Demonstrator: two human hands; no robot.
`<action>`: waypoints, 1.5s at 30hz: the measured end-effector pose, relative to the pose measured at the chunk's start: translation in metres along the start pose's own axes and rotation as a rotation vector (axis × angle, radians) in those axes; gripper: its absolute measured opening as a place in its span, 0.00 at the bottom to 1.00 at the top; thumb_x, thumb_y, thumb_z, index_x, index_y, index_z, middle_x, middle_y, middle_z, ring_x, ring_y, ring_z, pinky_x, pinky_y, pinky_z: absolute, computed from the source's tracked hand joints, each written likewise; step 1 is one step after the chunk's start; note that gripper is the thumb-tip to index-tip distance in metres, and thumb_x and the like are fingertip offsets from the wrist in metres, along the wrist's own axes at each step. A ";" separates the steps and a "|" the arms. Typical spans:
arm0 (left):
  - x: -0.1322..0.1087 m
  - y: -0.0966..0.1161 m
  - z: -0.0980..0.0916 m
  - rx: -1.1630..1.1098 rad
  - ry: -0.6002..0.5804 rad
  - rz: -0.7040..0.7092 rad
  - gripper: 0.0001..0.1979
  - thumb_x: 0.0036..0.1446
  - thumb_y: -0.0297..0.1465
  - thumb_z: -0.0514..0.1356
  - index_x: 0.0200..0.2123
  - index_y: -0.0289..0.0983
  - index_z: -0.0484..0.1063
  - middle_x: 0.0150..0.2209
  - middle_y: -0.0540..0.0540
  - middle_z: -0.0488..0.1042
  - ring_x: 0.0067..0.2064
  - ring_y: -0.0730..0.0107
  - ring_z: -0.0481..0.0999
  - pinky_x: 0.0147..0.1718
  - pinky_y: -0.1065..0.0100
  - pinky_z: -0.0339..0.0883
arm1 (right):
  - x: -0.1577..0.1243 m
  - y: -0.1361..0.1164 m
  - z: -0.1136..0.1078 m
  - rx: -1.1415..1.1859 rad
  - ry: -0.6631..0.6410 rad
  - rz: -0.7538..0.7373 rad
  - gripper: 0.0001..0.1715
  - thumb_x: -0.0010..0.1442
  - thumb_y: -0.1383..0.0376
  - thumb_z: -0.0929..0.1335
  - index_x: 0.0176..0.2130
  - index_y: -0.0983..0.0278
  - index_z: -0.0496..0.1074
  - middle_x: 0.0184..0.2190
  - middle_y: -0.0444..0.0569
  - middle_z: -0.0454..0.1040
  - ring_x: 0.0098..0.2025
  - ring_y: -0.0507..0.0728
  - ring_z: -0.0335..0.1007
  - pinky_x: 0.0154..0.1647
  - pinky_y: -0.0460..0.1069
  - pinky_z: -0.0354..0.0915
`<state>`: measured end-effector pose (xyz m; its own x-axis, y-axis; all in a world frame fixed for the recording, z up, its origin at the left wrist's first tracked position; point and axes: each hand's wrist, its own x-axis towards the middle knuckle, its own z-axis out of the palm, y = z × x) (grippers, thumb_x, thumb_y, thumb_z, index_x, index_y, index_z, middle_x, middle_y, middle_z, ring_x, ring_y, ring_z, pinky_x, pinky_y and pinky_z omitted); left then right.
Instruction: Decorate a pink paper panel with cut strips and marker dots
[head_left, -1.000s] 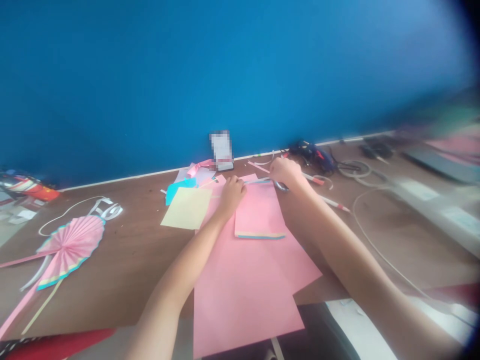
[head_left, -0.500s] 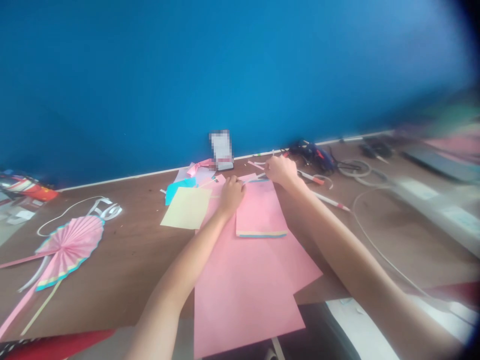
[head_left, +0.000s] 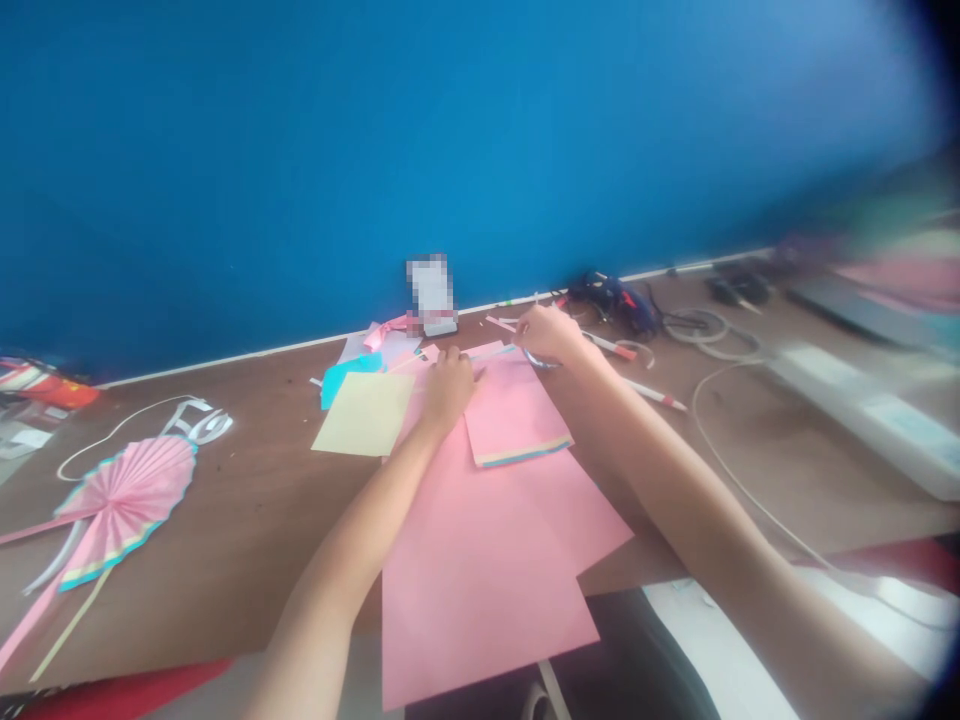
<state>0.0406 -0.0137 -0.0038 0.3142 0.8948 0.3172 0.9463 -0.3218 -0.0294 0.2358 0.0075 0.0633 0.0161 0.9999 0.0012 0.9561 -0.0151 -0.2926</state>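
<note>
Right, here is how it stands on the table [head_left: 247, 520]:

- Your left hand [head_left: 448, 385] is down at 12 o'clock, fingers curled, tips on the far left corner of the small pink sheet [head_left: 517, 420]. Whether it pinches or only presses, I cannot tell.
- Your right hand [head_left: 551, 335] sits just at 2 o'clock of the left, fist closed round the scissors [head_left: 541, 361]; only a loop of handle peeks out beneath the palm, and it is blurred.
- A thin pale strip [head_left: 491, 352] runs between the two hands along the sheet's far edge.
- The small pink sheet, with a coloured band on its near edge, lies on top of the large pink paper [head_left: 480, 590], which hangs over the table's near edge at 6 o'clock.
- A yellow sheet [head_left: 364, 413] is just at 9 o'clock of your left hand.
- A pink pleated fan [head_left: 124, 495] lies well apart at 8 o'clock.
- A glue gun [head_left: 615, 300] is near the right hand at 1 o'clock, by the blue wall [head_left: 480, 130]; a pen [head_left: 652, 395] is at 4 o'clock of that hand.
</note>
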 end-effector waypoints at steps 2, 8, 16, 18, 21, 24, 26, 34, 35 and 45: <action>-0.001 0.001 -0.001 0.009 -0.008 -0.009 0.22 0.62 0.44 0.53 0.43 0.32 0.73 0.43 0.36 0.70 0.49 0.54 0.67 0.42 0.61 0.64 | -0.001 0.000 -0.002 -0.005 -0.003 0.001 0.15 0.51 0.62 0.68 0.38 0.58 0.80 0.39 0.54 0.79 0.42 0.63 0.74 0.42 0.53 0.67; -0.002 0.002 -0.001 0.018 -0.036 -0.034 0.21 0.62 0.44 0.52 0.44 0.33 0.73 0.44 0.37 0.70 0.48 0.55 0.68 0.42 0.61 0.63 | -0.004 0.001 -0.008 0.002 0.007 0.002 0.15 0.51 0.63 0.68 0.39 0.57 0.80 0.41 0.53 0.78 0.42 0.62 0.75 0.44 0.52 0.67; -0.003 0.000 0.006 -0.064 0.028 -0.011 0.17 0.63 0.40 0.53 0.40 0.33 0.75 0.42 0.37 0.71 0.47 0.54 0.69 0.42 0.60 0.63 | -0.004 0.002 -0.006 -0.007 0.004 0.000 0.16 0.52 0.64 0.67 0.41 0.58 0.79 0.42 0.55 0.78 0.43 0.63 0.75 0.44 0.53 0.67; -0.003 -0.001 0.007 -0.071 0.040 0.006 0.17 0.63 0.39 0.53 0.40 0.33 0.75 0.41 0.36 0.70 0.47 0.54 0.68 0.41 0.60 0.63 | -0.003 0.002 -0.003 0.005 0.015 -0.004 0.16 0.52 0.64 0.67 0.41 0.58 0.79 0.41 0.54 0.78 0.43 0.62 0.75 0.43 0.53 0.67; -0.002 -0.003 0.008 -0.054 0.041 0.017 0.16 0.63 0.38 0.53 0.39 0.33 0.75 0.40 0.37 0.70 0.46 0.55 0.69 0.40 0.61 0.63 | -0.001 0.002 -0.002 0.018 0.024 -0.023 0.16 0.52 0.64 0.67 0.41 0.58 0.79 0.41 0.53 0.78 0.42 0.62 0.74 0.43 0.52 0.66; -0.002 -0.003 0.006 -0.037 0.036 0.017 0.16 0.62 0.38 0.53 0.39 0.33 0.75 0.39 0.37 0.71 0.45 0.55 0.70 0.40 0.60 0.64 | 0.000 0.001 -0.001 0.015 0.013 -0.073 0.16 0.51 0.64 0.68 0.40 0.59 0.80 0.41 0.54 0.79 0.42 0.61 0.74 0.43 0.51 0.65; -0.002 -0.002 0.004 -0.027 0.036 0.013 0.16 0.62 0.38 0.53 0.38 0.33 0.75 0.39 0.37 0.71 0.45 0.55 0.70 0.40 0.60 0.64 | -0.001 0.000 -0.002 0.006 0.010 -0.112 0.15 0.52 0.63 0.67 0.39 0.59 0.80 0.41 0.53 0.79 0.43 0.61 0.74 0.43 0.51 0.65; -0.010 -0.008 -0.004 -0.035 0.021 -0.059 0.18 0.60 0.40 0.55 0.41 0.30 0.72 0.42 0.34 0.72 0.47 0.52 0.70 0.43 0.60 0.64 | -0.007 -0.011 -0.003 0.003 -0.053 -0.196 0.14 0.51 0.65 0.67 0.38 0.58 0.80 0.40 0.51 0.80 0.42 0.60 0.74 0.40 0.48 0.65; -0.013 -0.010 -0.005 -0.041 0.030 -0.050 0.18 0.60 0.40 0.55 0.42 0.30 0.72 0.42 0.33 0.72 0.47 0.51 0.70 0.45 0.59 0.64 | -0.008 -0.011 -0.004 0.011 -0.063 -0.203 0.15 0.51 0.65 0.67 0.38 0.58 0.80 0.40 0.51 0.80 0.41 0.59 0.74 0.40 0.48 0.65; -0.032 -0.027 0.000 -0.194 0.038 0.098 0.11 0.62 0.29 0.52 0.44 0.37 0.71 0.45 0.40 0.71 0.50 0.59 0.67 0.51 0.62 0.62 | -0.009 -0.009 -0.013 0.080 -0.093 -0.215 0.15 0.50 0.65 0.67 0.37 0.59 0.81 0.38 0.48 0.80 0.35 0.56 0.74 0.34 0.46 0.63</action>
<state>0.0052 -0.0334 -0.0136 0.3971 0.8451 0.3578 0.8779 -0.4635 0.1203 0.2303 -0.0013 0.0780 -0.2160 0.9763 -0.0157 0.9082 0.1950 -0.3703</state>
